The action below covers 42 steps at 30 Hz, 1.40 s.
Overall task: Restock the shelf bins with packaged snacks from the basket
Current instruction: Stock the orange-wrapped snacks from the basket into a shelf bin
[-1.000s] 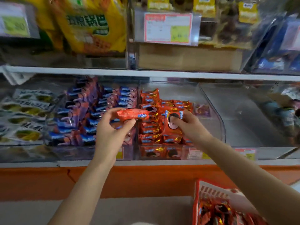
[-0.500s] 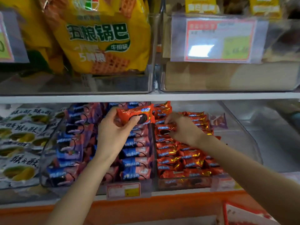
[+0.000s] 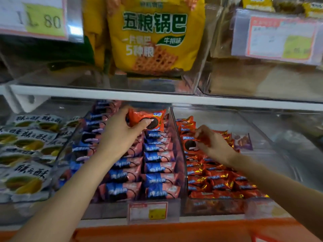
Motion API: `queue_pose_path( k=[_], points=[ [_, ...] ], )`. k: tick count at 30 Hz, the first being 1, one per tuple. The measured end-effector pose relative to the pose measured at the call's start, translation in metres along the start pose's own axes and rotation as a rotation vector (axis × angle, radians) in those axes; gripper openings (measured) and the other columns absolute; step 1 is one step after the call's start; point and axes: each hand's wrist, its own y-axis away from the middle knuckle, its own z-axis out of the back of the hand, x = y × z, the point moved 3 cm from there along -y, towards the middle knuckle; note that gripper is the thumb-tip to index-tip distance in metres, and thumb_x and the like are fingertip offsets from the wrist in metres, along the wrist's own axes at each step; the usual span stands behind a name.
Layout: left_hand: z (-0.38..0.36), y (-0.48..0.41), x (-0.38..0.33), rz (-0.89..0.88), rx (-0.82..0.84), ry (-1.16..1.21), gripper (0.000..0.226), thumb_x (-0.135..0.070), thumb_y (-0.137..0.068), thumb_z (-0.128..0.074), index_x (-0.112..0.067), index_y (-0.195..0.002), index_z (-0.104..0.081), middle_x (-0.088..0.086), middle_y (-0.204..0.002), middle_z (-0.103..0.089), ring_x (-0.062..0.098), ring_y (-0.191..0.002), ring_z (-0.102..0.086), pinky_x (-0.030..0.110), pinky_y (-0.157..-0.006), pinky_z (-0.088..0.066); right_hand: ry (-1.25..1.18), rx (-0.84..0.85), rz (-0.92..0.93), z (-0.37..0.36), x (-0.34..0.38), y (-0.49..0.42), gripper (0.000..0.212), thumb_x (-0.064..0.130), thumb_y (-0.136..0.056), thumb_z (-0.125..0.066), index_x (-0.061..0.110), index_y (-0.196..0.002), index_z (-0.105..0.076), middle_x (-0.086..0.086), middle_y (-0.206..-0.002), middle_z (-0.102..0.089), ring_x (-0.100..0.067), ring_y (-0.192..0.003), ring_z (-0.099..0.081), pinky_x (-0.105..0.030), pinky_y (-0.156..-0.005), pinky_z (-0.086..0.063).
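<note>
My left hand (image 3: 120, 135) grips an orange cookie packet (image 3: 148, 118) and holds it up over the back of the clear bin of blue and pink packets (image 3: 157, 158). My right hand (image 3: 212, 144) reaches into the neighbouring clear bin (image 3: 181, 154) of orange packets (image 3: 216, 182) and pinches one orange packet (image 3: 191, 144) near the back of its rows. The basket shows only as a red corner (image 3: 262, 239) at the bottom right.
A bin of white and yellow pastry packets (image 3: 26, 151) sits on the left. A lone purple packet (image 3: 242, 141) lies behind the orange rows. The white upper shelf (image 3: 157, 97) hangs low, with yellow snack bags (image 3: 155, 35) and price tags above. To the right stands another clear bin (image 3: 288, 145).
The view has moved closer and higher, so the basket has nearly left the frame. My left hand raised its orange packet toward the back of the bins. My right hand stays among the orange packets.
</note>
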Motion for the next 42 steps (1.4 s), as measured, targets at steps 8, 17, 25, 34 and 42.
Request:
queue_pose_path(
  k=[8, 17, 25, 34, 42],
  points=[
    [0.011, 0.035, 0.003, 0.028, 0.053, 0.119, 0.024, -0.033, -0.08, -0.073, -0.027, -0.079, -0.05, -0.008, -0.075, -0.06, 0.009, -0.069, -0.057, 0.027, -0.063, -0.042, -0.023, -0.091, -0.157, -0.016, 0.004, -0.001, 0.034, -0.005, -0.089, -0.043, 0.028, -0.086, -0.048, -0.002, -0.089, -0.058, -0.027, -0.074, -0.058, -0.044, -0.071, -0.05],
    [0.013, 0.05, 0.0, 0.039, 0.068, 0.312, 0.027, -0.033, -0.08, -0.073, -0.017, -0.071, -0.053, -0.007, -0.065, -0.059, 0.0, -0.058, -0.05, 0.03, -0.062, -0.04, 0.542, -0.264, -0.1, -0.007, 0.03, 0.019, 0.035, 0.016, -0.091, -0.059, 0.016, -0.127, -0.056, -0.011, -0.136, -0.044, -0.031, -0.129, -0.036, -0.044, -0.108, -0.032],
    [0.0, 0.061, -0.038, -0.043, 0.208, 0.474, 0.018, -0.029, -0.08, -0.074, -0.021, -0.079, -0.059, -0.001, -0.08, -0.066, 0.009, -0.071, -0.059, 0.024, -0.07, -0.046, -0.261, -0.459, -0.152, -0.005, 0.128, 0.088, 0.025, 0.026, -0.101, -0.04, 0.018, -0.119, -0.054, 0.012, -0.102, -0.06, 0.009, -0.089, -0.055, -0.007, -0.076, -0.043],
    [-0.024, 0.099, -0.078, -0.063, 0.403, 0.522, 0.032, -0.032, -0.081, -0.073, -0.017, -0.1, -0.052, -0.007, -0.085, -0.064, 0.0, -0.075, -0.061, 0.013, -0.067, -0.046, -0.656, -0.329, -0.355, -0.002, 0.131, 0.155, 0.024, 0.014, -0.089, -0.062, 0.016, -0.113, -0.058, -0.001, -0.102, -0.071, -0.019, -0.096, -0.068, -0.031, -0.086, -0.055],
    [-0.044, 0.127, -0.068, -0.378, 0.37, 0.032, 0.025, -0.045, -0.088, -0.06, -0.022, -0.08, -0.058, -0.008, -0.09, -0.057, 0.016, -0.096, -0.05, 0.034, -0.085, -0.038, -0.876, -0.467, -0.441, -0.013, 0.106, 0.154, 0.027, 0.027, -0.096, -0.054, 0.011, -0.116, -0.06, -0.014, -0.109, -0.068, -0.027, -0.098, -0.067, -0.043, -0.086, -0.056]
  ],
)
